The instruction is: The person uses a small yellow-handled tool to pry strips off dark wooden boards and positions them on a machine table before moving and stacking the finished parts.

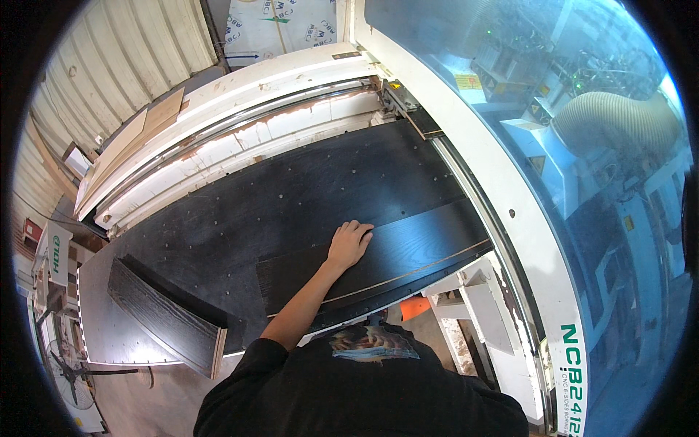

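Note:
My left hand (349,246) lies palm down on a long black wood-grain board (408,247), with its fingers slightly apart and reaching over the board's far edge. The board rests flat on the black machine bed (240,211), along its near side. A pale strip runs along the board's near edge. My right hand is out of sight. To the left, a second dark wood-grain board (169,315) leans at a tilt near the bed's left end, away from my hand.
On the right, a white machine frame (502,197) with a blue see-through cover (466,65) spans the bed. A white rail beam (233,124) borders its far side, with thin panels (138,135) on it. A fan (71,373) stands lower left. An orange object (415,308) is beneath the bed.

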### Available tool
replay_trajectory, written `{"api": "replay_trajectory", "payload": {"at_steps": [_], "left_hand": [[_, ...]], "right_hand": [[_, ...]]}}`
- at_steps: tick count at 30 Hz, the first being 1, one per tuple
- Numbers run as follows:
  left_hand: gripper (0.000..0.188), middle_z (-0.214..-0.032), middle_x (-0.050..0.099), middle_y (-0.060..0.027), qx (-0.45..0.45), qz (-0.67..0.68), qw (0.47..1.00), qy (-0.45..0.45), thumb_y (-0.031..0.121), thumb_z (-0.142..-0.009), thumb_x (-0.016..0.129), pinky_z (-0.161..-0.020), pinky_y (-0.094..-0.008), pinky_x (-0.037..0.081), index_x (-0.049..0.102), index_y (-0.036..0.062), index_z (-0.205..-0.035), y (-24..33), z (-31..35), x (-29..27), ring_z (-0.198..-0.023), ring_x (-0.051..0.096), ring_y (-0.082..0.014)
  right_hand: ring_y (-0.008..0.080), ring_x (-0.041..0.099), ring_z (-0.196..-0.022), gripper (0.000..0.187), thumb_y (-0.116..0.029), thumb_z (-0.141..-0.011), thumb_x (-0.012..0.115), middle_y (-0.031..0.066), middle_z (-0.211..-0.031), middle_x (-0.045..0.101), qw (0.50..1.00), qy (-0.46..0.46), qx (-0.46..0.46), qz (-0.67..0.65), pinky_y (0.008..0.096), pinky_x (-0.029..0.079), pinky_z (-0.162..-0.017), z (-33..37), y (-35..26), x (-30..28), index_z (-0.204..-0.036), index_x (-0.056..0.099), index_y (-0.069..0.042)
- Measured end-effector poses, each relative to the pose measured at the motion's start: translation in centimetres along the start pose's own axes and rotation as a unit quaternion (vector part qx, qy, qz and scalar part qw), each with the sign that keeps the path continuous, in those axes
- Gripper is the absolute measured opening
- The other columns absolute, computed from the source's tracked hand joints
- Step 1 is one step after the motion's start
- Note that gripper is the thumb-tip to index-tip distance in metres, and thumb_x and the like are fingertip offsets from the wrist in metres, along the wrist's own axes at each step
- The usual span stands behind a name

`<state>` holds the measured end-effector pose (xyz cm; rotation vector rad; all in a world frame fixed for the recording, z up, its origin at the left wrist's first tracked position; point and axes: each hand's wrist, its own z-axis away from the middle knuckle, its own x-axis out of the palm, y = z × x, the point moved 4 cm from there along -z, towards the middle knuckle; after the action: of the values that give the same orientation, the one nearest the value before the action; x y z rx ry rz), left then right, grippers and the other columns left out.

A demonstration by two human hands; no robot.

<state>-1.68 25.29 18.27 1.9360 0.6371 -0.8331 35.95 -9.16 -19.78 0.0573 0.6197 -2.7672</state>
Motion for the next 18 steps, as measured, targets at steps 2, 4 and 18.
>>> {"api": "replay_trajectory", "payload": {"at_steps": [2,4,18], "left_hand": [[0.025,-0.101,0.063,-0.0116,-0.002,0.001,1.0,-0.006,0.022,-0.096,0.063,-0.089,-0.0431,0.05,0.069,0.0098,-0.117,0.13,-0.05,-0.04,-0.099,0.061,-0.0308],[0.026,-0.102,0.063,-0.0116,-0.005,0.001,1.0,-0.006,0.022,-0.096,0.063,-0.088,-0.0433,0.05,0.069,0.01,-0.118,-0.06,0.09,-0.11,-0.099,0.061,-0.0308],[0.025,-0.103,0.063,-0.0111,-0.006,-0.002,1.0,-0.003,0.022,-0.096,0.062,-0.089,-0.0432,0.05,0.069,0.0112,-0.117,0.02,0.06,-0.05,-0.1,0.061,-0.0307]], "right_hand": [[0.0254,0.061,-0.056,0.023,-0.026,-0.084,0.071,0.011,-0.065,0.06,1.0,0.001,-0.002,-0.004,0.0401,0.051,-0.052,-0.12,-0.04,0.0,-0.082,0.065,-0.003],[0.0254,0.061,-0.056,0.023,-0.025,-0.084,0.071,0.0109,-0.064,0.06,1.0,0.0,-0.002,-0.003,0.0402,0.051,-0.052,-0.16,-0.04,-0.02,-0.082,0.065,-0.003],[0.0254,0.059,-0.054,0.022,-0.023,-0.081,0.072,0.0107,-0.063,0.059,1.0,0.003,0.0,-0.029,0.0409,0.05,-0.051,-0.63,0.84,0.33,-0.079,0.064,-0.003]]}}
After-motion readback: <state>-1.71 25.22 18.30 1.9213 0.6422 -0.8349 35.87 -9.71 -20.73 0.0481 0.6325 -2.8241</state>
